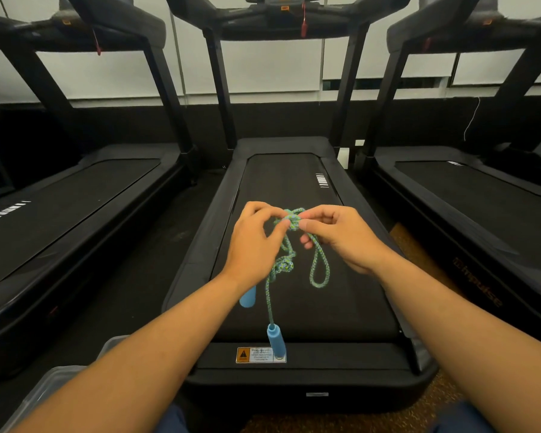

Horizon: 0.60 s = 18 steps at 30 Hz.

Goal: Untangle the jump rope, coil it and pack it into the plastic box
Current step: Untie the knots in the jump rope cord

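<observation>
**Rope knot held in both hands over treadmill belt**

Head view, looking forward and down. The person sits at the rear end of the middle treadmill (pixel 294 189), 1 of 3 in a row; both forearms reach forward over its belt.

Left hand (pixel 253 242): fingers curled, thumb and forefinger pinching the left side of a knot in the rope (pixel 289 264). Right hand (pixel 341 235): thumb and forefinger pinching the right side of the same knot, remaining fingers bent under. The 2 hands almost meet at the knot, which sits at the top of the rope, raised above the belt.

Rope: braided, green-blue speckled. Below the pinched knot, strands hang down between the hands. A 2nd tangle shows lower, just beside the left wrist. 1 closed loop hangs to the right, under the right hand.

Handles: both light blue. The near handle (pixel 276 340) hangs on a single strand, its lower end in front of the warning label (pixel 256 354) at the treadmill's rear edge; whether it touches the deck cannot be told. The other handle (pixel 247 298) is partly hidden behind the left wrist.

Box (pixel 57 382): clear plastic, on the floor at lower left, beside the treadmill, mostly covered by the left forearm. Contents cannot be told.
</observation>
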### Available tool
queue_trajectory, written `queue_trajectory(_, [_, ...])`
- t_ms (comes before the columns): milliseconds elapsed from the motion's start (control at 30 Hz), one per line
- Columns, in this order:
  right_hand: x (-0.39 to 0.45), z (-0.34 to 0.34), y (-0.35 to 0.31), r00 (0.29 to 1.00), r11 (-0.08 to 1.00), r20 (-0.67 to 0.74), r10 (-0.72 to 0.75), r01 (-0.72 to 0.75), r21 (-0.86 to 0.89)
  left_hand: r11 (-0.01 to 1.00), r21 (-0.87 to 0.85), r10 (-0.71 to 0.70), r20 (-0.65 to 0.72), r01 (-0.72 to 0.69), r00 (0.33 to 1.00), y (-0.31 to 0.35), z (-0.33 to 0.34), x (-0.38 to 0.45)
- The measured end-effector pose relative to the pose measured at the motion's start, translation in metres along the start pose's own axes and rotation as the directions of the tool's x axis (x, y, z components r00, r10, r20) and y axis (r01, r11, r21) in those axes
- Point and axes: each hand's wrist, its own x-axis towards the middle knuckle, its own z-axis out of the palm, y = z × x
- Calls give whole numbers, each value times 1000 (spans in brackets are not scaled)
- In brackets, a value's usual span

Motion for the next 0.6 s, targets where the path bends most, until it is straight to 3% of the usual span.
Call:
queue_trajectory(133, [-1, 0, -3, 995, 995, 92, 50, -58, 85, 992, -57, -113, 63, 117, 992, 2, -4, 2])
queue_trajectory(267, [-1, 0, -4, 993, 992, 109, 51, -63, 109, 886, -351, -252, 184, 303, 950, 1, -5, 1])
queue_trajectory(500, [0, 5, -2, 987, 935, 33, -155, 158, -317, 705, -579, -312, 266, 410, 912, 11, -6, -2])
queue_trajectory(600, [1, 4, -2, 984, 912, -5, -176, 161, -378, 744, -542, -296, 256, 391, 920, 10, -8, -2])
